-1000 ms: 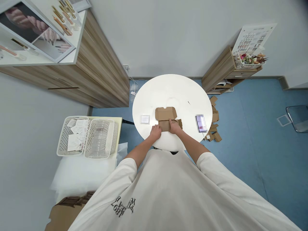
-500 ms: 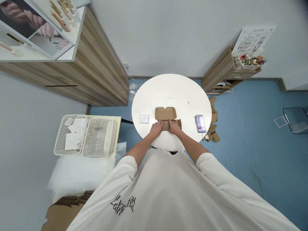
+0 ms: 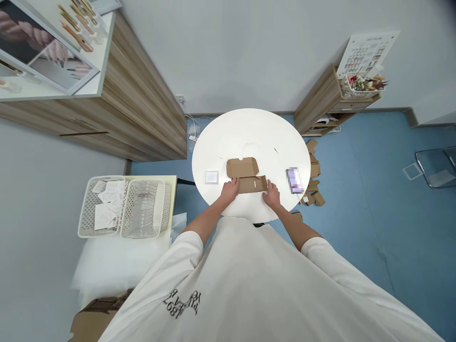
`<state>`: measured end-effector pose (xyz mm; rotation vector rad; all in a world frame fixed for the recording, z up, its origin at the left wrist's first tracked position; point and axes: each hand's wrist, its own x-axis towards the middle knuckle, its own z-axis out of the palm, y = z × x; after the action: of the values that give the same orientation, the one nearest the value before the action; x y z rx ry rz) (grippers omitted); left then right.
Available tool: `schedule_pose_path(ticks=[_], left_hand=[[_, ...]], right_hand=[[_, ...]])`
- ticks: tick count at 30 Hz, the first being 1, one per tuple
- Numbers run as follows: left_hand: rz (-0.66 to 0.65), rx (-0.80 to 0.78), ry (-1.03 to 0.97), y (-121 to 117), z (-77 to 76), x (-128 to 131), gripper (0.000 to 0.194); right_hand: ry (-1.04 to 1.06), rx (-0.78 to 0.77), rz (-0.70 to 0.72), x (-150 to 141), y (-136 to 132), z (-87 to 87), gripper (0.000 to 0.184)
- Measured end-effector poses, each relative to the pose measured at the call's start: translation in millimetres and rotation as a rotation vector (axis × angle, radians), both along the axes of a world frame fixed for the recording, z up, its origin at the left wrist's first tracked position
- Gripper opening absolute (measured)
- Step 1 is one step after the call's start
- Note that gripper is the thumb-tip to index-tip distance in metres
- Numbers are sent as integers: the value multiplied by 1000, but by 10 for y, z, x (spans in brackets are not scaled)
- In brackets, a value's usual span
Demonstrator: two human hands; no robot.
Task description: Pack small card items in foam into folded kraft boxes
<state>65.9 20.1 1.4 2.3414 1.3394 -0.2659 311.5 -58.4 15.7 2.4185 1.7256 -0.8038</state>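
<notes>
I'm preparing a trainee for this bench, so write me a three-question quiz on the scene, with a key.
1. True or false: the cardboard box between the hands is fully closed.
2. Which hand is nearer the pixelated purple item? A: left; B: right; C: both equally.
3. How many white baskets stand on the side table at the person's left?

Key: 1. False; its large flap is open. 2. B, the right hand. 3. Two.

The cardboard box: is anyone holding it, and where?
The cardboard box is held by its ends: left hand at left, right hand at right.
</notes>
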Motion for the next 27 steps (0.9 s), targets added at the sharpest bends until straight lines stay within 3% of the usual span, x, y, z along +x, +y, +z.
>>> schedule_pose_path(ticks=[10,20,27], left_hand=[[23,-31,-9,-12,-8,13,84],[7,-18,-9,-4,53,6,81],[12,-14,-15,-11,53,-1,84]], right_hand=[[168,-37,-92,-91,387,-97,79],[248,-18,-87,-211,378,62,58],[233,20,-32,-402,318,52,48]])
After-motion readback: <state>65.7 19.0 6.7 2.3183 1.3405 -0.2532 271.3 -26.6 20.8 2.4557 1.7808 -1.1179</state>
